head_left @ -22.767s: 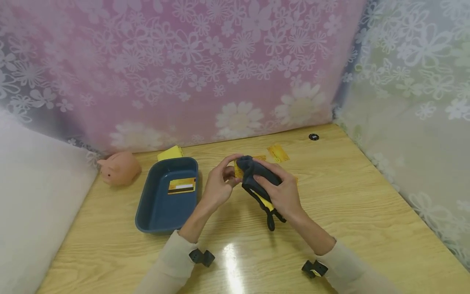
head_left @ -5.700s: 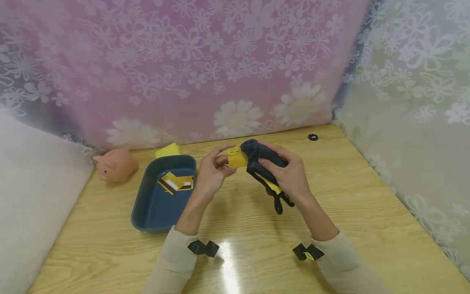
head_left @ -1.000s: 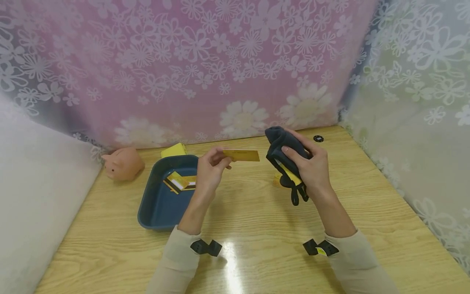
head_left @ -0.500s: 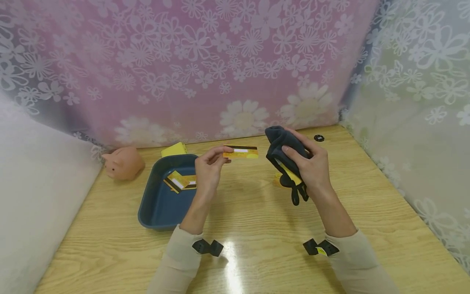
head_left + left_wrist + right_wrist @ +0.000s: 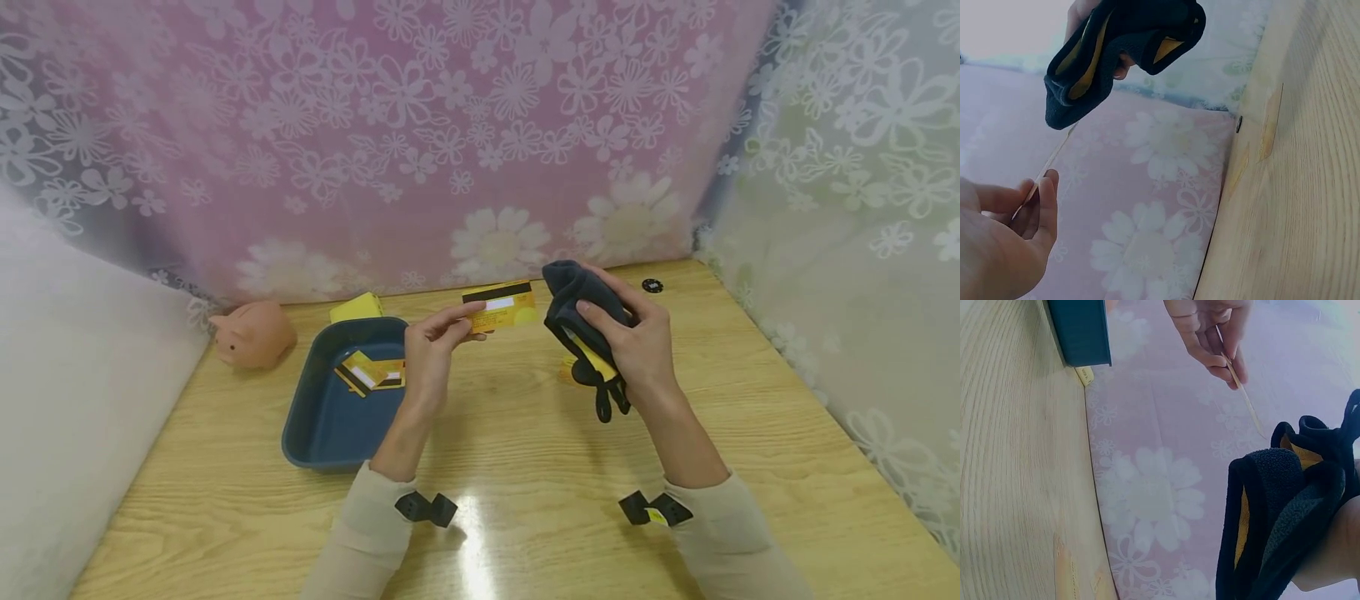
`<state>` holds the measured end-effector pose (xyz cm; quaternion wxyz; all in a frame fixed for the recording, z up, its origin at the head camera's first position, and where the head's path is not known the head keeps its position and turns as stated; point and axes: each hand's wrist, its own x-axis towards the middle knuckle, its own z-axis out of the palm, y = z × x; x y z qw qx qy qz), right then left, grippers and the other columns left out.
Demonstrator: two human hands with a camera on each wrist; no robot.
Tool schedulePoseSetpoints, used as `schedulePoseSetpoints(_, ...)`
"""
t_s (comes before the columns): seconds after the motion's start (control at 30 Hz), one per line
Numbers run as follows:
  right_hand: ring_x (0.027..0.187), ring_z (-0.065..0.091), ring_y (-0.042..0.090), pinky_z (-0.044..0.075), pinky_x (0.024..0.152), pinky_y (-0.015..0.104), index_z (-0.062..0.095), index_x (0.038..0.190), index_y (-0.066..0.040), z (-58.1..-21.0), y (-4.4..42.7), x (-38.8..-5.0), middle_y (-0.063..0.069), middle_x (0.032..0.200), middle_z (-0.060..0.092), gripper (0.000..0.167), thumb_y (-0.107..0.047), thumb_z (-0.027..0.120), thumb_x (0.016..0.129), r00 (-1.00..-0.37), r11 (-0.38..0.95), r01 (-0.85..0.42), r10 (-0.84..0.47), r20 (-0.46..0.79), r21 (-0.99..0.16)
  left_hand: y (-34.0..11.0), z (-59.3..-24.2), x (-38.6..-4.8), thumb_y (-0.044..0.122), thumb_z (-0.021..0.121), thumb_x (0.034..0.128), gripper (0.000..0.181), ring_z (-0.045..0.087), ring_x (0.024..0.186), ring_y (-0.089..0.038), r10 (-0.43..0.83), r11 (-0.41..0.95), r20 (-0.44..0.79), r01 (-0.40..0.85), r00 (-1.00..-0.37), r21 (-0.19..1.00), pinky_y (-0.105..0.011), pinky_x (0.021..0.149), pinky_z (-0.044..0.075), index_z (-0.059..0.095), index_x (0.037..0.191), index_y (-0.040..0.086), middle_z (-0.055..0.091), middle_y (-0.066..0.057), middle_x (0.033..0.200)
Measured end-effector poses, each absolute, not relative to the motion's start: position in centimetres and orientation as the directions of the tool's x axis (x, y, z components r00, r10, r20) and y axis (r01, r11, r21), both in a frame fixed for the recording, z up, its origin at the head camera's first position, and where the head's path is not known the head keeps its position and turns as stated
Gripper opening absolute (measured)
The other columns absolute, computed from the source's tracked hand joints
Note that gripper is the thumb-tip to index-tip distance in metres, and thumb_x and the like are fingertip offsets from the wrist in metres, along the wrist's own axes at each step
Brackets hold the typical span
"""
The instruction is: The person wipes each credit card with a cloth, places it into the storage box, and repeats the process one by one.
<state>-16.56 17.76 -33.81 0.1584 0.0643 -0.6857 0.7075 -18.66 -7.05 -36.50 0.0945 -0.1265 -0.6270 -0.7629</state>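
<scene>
My left hand (image 5: pixel 433 346) pinches a gold bank card (image 5: pixel 516 310) by its left end, thumb and fingers on its faces. The card's black magnetic stripe and white signature strip face me in the head view; both wrist views show it nearly edge-on. In my right hand (image 5: pixel 643 346) is a bunched dark blue-grey cloth (image 5: pixel 577 292) with a yellow inner side, black edging and a hanging loop. A small gap separates card and cloth in the head view. Overlapping gold cards (image 5: pixel 362 372) lie in the blue tray (image 5: pixel 296 425), left of my left hand.
Two more gold cards show on the wooden table, one (image 5: pixel 1270 122) beside the other (image 5: pixel 1239 169). At the back are a black round chip (image 5: pixel 652 285) and a yellow block (image 5: pixel 356 307). A pink piggy bank (image 5: pixel 255 336) stands left of the tray.
The tray held one visible card at first; overlapping ones lie there now. The cloth covered part of the card 5.7 seconds ago. Since then they have separated, and the card has turned stripe side towards me.
</scene>
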Motion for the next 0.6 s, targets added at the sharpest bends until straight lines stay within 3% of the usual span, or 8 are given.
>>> schedulePoseSetpoints(0.3,0.105,0.074,0.015,0.062,0.083,0.027,0.067,0.142,-0.016,-33.7,17.3,-16.4,0.015,0.141,0.061,0.047,-0.016,0.077,0.097,-0.94,-0.028,-0.324,0.121,0.319,-0.945,-7.0,-36.3,-18.7,-0.003,0.072,0.0956,0.054,0.074,0.087,-0.018,0.042,-0.21,0.263,0.248,-0.964,0.946,-0.047,0.091,0.061,0.065,0.143,0.021,0.074,-0.018,0.114)
schedulePoseSetpoints(0.6,0.112,0.071,0.021,0.062,0.086,0.03,0.068,0.141,-0.014,-33.9,15.6,-16.0,0.012,0.139,0.062,0.045,-0.012,0.076,0.097,-0.927,-0.057,-0.368,0.1,0.361,-0.928,-7.1,-36.3,-18.8,-0.003,0.072,0.0955,0.051,0.074,0.094,-0.02,0.037,-0.162,0.231,0.223,-0.972,0.961,-0.042,0.089,0.062,0.067,0.14,0.022,0.072,-0.017,0.118)
